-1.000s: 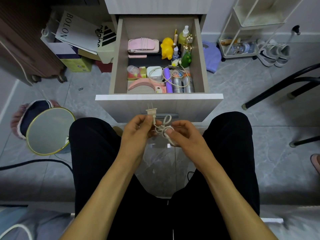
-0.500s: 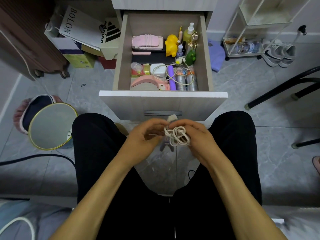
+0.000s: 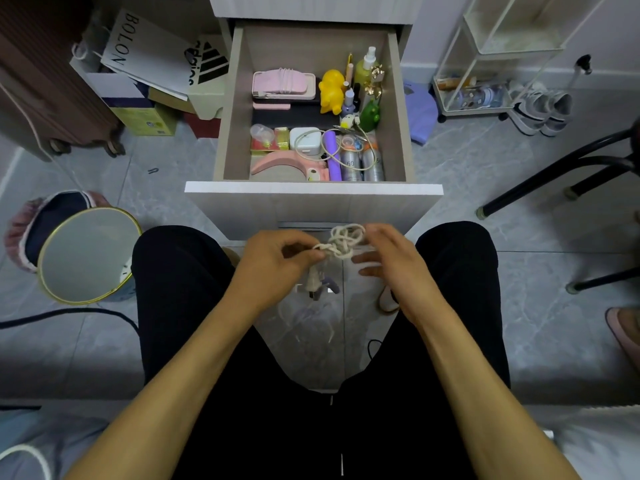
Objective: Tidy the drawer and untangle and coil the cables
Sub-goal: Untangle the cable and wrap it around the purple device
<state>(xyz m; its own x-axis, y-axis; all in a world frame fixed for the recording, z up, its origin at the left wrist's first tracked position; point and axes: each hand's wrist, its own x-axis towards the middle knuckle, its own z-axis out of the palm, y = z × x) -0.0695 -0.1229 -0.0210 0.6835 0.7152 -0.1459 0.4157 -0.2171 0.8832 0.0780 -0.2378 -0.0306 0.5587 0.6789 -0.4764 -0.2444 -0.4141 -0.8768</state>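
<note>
The plug that stood up between the hands 1 second ago now hangs below them, and the white cable (image 3: 346, 241) has been gathered from a short loop into a loose bundle of several turns, lifted close to the drawer front. The left hand (image 3: 277, 259) pinches the cable at the neck of the bundle, its fingers curled around the strand, with the plug (image 3: 313, 284) dangling just underneath. The right hand (image 3: 388, 259) holds the far side of the bundle near its top; its lower fingers are spread and straighter, and I cannot tell exactly how many are clamped on the loops.

I'd say this means the coiling of this 1 cable is nearly finished: the loops are formed but uneven, and the plug end looks free, so a final wrap or tuck seems to be what remains before it can go back.

The drawer (image 3: 311, 188) stands open just beyond the hands. Inside it, another white cable (image 3: 367, 147) lies slack across 2 silver cans (image 3: 362, 164) and runs toward a white charger block (image 3: 306, 142), so more untangling appears to be waiting. A yellow duck toy (image 3: 330, 90) and a pink case (image 3: 284, 83) sit at the back.
</note>
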